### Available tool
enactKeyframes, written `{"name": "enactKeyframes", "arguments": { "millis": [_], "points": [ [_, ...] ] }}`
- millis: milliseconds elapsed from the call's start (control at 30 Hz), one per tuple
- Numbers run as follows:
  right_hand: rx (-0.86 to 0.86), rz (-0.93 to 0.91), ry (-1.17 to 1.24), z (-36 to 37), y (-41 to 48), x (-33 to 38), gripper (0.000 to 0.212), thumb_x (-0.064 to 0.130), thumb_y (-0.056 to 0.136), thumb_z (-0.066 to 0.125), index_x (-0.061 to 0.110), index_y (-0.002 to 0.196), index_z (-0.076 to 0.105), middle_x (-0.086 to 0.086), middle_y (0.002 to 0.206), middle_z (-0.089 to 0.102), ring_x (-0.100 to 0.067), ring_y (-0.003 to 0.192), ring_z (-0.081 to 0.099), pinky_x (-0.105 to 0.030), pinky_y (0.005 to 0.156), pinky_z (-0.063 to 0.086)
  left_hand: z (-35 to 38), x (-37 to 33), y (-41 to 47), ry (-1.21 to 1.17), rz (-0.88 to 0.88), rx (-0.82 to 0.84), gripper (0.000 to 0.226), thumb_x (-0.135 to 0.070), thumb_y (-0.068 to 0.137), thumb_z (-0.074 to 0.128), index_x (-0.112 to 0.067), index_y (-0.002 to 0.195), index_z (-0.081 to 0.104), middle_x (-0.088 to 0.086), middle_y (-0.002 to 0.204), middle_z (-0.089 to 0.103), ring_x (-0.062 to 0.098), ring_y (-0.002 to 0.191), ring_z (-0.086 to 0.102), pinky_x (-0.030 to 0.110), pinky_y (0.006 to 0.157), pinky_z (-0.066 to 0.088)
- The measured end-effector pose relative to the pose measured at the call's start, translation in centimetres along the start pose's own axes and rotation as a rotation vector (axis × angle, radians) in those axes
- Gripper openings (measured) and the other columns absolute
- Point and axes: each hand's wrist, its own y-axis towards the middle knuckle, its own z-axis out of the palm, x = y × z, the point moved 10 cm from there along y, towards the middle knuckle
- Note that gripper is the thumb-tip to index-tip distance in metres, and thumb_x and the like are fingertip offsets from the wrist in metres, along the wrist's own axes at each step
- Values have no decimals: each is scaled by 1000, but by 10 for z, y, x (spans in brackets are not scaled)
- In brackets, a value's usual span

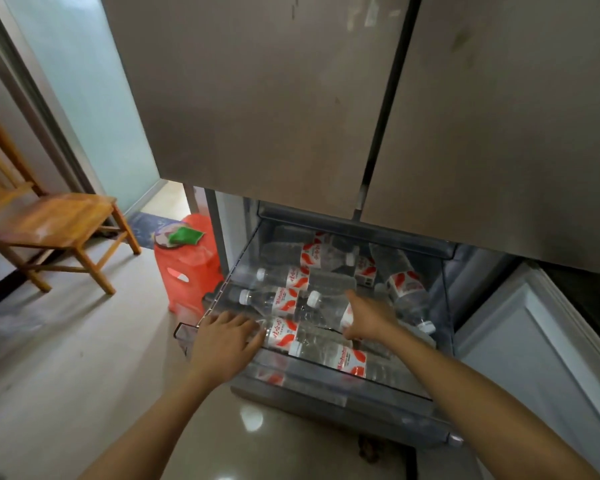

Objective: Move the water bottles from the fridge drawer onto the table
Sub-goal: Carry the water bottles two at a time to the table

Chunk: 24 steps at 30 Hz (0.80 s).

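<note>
The fridge drawer [329, 384] stands pulled out below the closed fridge doors, its clear front wall towards me. Several clear water bottles with red-and-white labels and white caps lie in it on their sides, piled at different angles. My left hand [222, 341] reaches over the drawer's front left corner, fingers stretched flat against the cap end of a front bottle [283, 336]. My right hand [369, 318] is in the middle of the drawer, curled over another bottle [346, 315] whose cap [314, 298] points left. No table is in view.
The grey fridge doors [274, 98] hang over the back of the drawer. A red plastic stool [191, 271] with a green cloth stands just left of the drawer. A wooden chair [56, 220] is further left. A white cabinet door [534, 341] flanks the right.
</note>
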Motion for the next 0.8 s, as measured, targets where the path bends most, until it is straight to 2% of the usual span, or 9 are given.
{"name": "enactKeyframes", "arguments": {
  "millis": [133,167,233,300,400,567,633,733,800],
  "points": [
    [-186,25,266,-42,-33,-12,79,27,69,76,26,131,27,4,110,51,-15,88,56,-31,71,51,-4,2,-1,-67,-42,28,43,-44,79,32,-30,69,71,-14,71,70,13,62,64,28,59,47],
    [-238,40,376,-53,-47,-19,81,27,69,77,26,132,26,3,113,47,-15,91,52,-30,74,49,-4,4,-1,-108,-65,77,46,-48,78,29,-30,76,72,-14,78,71,14,69,66,30,64,48],
    [-379,90,594,-73,-78,-40,85,23,67,80,23,133,26,-1,120,43,-15,100,46,-30,81,44,5,8,5,-206,-110,193,66,-60,71,16,-31,102,67,-15,104,66,15,99,61,34,84,44],
    [-543,176,773,-84,-109,-67,88,18,65,82,18,134,27,-7,129,44,-18,110,46,-34,92,43,17,7,14,-393,-151,330,70,-66,71,20,-29,117,59,-10,121,59,15,113,53,34,95,41],
    [-669,311,913,-75,-136,-96,90,10,65,81,14,137,26,-13,137,41,-29,123,43,-40,99,38,32,-29,34,-584,-75,475,41,-45,88,50,-21,120,56,0,118,61,17,105,57,35,91,46],
    [-708,337,1006,-68,-143,-108,90,3,66,78,10,138,24,-13,139,39,-29,126,41,-38,101,36,71,-88,35,-483,205,914,45,-43,87,55,-17,123,49,3,129,51,20,111,52,37,97,43],
    [-708,333,1013,-67,-144,-109,90,3,67,78,10,138,23,-13,139,38,-29,126,40,-38,101,36,81,-90,30,-455,213,1039,50,-39,88,54,-15,131,43,2,132,45,20,114,49,34,97,44],
    [-745,325,1031,-65,-148,-110,88,1,68,76,10,138,23,-12,139,36,-26,127,38,-31,98,34,84,-91,30,-434,224,1051,47,-31,88,55,-15,131,44,4,132,47,20,115,48,32,96,42],
    [-758,322,1039,-62,-150,-109,89,0,69,76,10,138,22,-12,139,35,-25,127,37,-28,96,33,83,-90,33,-468,228,1028,34,-22,88,55,-10,121,52,5,120,53,21,108,52,26,87,44]
  ]
}}
